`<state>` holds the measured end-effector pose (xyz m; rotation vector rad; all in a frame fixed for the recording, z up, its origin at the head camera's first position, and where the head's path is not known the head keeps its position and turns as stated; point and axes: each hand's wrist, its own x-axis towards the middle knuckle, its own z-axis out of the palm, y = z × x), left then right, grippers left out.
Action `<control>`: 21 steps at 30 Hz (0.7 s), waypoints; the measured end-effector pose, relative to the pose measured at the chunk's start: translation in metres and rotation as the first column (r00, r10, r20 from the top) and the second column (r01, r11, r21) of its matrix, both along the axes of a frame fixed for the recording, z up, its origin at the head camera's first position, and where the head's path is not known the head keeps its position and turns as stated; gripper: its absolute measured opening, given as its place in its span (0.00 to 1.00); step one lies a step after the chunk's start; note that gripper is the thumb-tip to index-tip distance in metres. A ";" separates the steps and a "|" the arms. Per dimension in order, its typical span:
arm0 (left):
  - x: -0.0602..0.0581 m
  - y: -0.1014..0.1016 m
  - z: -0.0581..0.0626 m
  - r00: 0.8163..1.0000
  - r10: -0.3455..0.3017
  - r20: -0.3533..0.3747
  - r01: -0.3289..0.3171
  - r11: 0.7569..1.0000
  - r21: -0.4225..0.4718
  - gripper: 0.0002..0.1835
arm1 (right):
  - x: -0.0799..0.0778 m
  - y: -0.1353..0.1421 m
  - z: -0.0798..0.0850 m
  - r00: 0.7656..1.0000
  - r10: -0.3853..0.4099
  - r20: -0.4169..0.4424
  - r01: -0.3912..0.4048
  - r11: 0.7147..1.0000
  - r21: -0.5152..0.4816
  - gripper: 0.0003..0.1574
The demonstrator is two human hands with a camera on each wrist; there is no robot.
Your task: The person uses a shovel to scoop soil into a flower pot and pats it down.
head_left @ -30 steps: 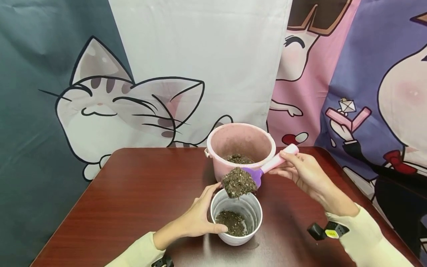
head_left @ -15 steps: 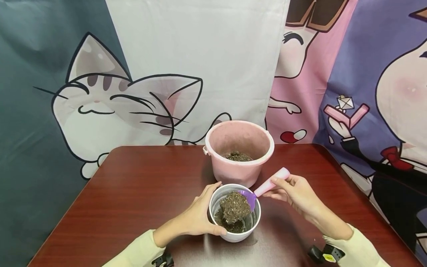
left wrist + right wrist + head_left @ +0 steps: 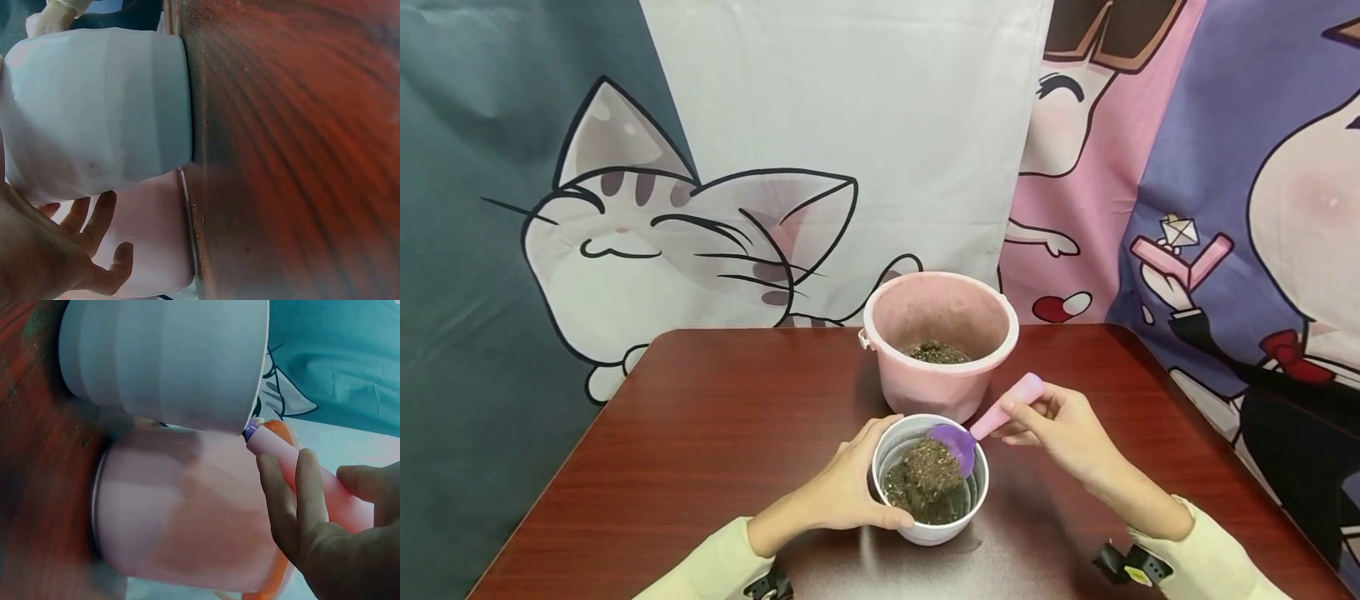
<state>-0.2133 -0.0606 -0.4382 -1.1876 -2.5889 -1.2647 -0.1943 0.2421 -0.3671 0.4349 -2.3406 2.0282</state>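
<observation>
A white plastic plant pot (image 3: 927, 533) stands upright on the table, with dark soil (image 3: 917, 492) inside. My left hand (image 3: 842, 490) holds it from the left, thumb at the near side of the rim and fingers round the far side; the left wrist view shows those fingers against the pot (image 3: 106, 112). Between thumb and fingers, my right hand (image 3: 1067, 429) grips the pink handle of a small garden trowel (image 3: 1011, 406). Its purple blade (image 3: 955, 446) tilts down inside the pot, partly covered by soil. From the right wrist, the handle (image 3: 281, 453) slants past the pot's rim.
Just behind the pot stands a pink bucket (image 3: 936, 387) with some soil (image 3: 937, 352) at its bottom. Both rest on a dark red wooden table (image 3: 737, 400). A printed cartoon cloth (image 3: 880, 150) hangs along the table's back.
My right hand has lowered the loaded trowel from above the pot into it, and more of the purple blade now shows as soil slides off. The left hand stays at the pot.
</observation>
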 end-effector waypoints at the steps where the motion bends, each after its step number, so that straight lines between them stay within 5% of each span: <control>1: 0.000 0.000 0.000 1.000 -0.001 0.003 0.001 1.000 0.003 0.61 | 0.000 0.000 0.001 1.000 0.004 -0.016 -0.004 1.000 0.019 0.14; 14: 0.000 0.000 0.001 1.000 0.000 0.012 -0.001 1.000 0.008 0.60 | 0.001 -0.005 0.042 0.972 0.005 -0.233 0.051 0.971 0.233 0.07; 21: 0.002 0.000 -0.001 0.999 0.010 0.051 -0.010 1.000 -0.003 0.60 | 0.003 -0.011 0.055 0.951 0.014 -0.310 0.071 0.963 0.261 0.06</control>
